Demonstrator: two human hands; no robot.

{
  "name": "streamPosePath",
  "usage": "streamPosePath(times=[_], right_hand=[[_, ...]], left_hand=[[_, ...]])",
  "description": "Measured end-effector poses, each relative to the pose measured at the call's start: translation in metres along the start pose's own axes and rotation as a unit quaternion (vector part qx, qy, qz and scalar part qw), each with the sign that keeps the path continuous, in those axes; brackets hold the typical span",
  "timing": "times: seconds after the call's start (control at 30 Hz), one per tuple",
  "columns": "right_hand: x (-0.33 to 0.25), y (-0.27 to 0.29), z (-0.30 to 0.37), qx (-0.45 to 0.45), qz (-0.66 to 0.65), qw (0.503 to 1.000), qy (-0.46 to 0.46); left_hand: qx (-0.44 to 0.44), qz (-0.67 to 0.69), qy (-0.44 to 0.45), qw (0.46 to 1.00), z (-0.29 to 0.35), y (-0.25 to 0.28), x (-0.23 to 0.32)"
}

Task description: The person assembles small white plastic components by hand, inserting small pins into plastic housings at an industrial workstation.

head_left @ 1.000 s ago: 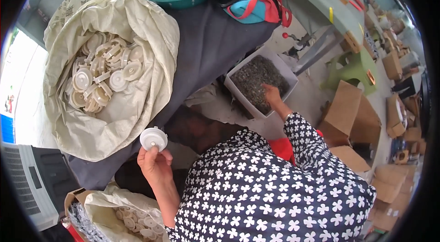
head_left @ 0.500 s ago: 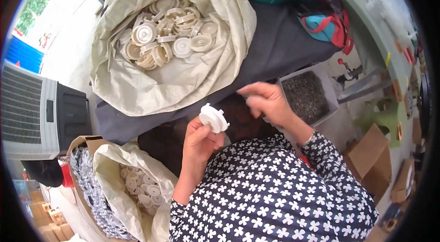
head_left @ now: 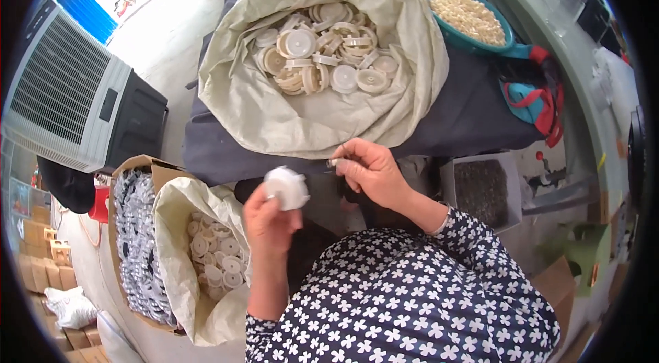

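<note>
Sack [head_left: 302, 122] blocks ahead; rightward of the left hand [head_left: 269, 220] seems free.

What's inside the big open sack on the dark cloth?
A jumbled heap of round, rimmed plastic parts, white to beige, some flat, some on edge. The sack's bottom and the heap's lower layers are covered, so depth and count can't be told.

A dark-covered bench [head_left: 473, 109] spans the upper middle of the frame; on it rest an open sack [head_left: 288, 126], top centre; a teal bowl [head_left: 469, 43], upper right; a blue-and-red bag [head_left: 523, 103], below the bowl.
</note>
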State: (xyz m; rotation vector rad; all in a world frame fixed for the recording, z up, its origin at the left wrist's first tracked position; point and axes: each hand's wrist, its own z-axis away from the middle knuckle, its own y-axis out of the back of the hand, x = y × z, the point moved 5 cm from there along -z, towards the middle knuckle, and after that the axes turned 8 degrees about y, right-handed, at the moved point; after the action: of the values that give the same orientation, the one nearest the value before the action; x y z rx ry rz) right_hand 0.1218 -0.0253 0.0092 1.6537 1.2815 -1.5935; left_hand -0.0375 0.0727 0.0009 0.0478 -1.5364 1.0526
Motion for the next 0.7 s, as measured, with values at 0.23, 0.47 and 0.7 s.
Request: streamPosePath(times=[0.23,0.47,0.7], right_hand=[[-0.004,0.014,-0.006,-0.013,-0.001,1.000,0.008],[-0.006,0.005,-0.012,-0.042,0.024,0.999,0.013],[-0.032,-0.019,0.002,-0.109,0.159,0.967,0.169]], left_hand=[[0.336,-0.216,-0.104,0.911,0.080,0.145,0.054],[0.427,-0.710,-0.021,0.559,0.129,0.218,0.050],[0.213,-0.410,-0.137,0.876,0.041,0.048,0.040]])
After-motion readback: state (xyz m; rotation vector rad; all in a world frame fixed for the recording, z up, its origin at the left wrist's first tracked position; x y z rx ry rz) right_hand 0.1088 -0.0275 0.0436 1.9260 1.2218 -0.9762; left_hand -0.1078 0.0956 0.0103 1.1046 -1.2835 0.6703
